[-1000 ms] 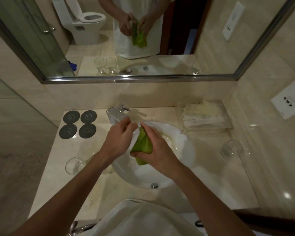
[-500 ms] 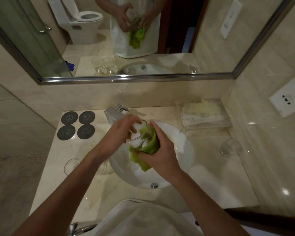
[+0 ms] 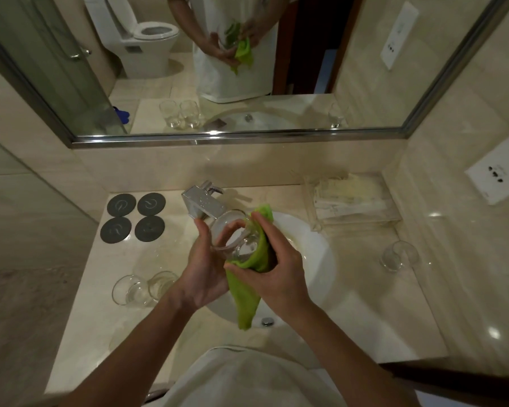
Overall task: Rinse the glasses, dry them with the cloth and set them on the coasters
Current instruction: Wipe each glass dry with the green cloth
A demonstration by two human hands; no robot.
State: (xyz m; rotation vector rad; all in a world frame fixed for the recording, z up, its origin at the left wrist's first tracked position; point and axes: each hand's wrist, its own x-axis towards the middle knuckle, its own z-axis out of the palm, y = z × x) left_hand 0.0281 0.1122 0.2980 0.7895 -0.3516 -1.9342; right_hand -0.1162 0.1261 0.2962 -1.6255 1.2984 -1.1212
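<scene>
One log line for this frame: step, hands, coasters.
step: drying glass over sink | left hand: holds glass | right hand: wipes with cloth | coasters: bare

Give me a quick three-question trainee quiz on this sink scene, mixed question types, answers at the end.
1. True or false: a glass already stands on one of the coasters.
2. Which hand grips the cloth? A) left hand B) right hand
3. Fill in: besides the held glass, ___ glasses stand on the counter.

Key: 1 false; 2 B; 3 three, namely two left glasses and one right glass.
</scene>
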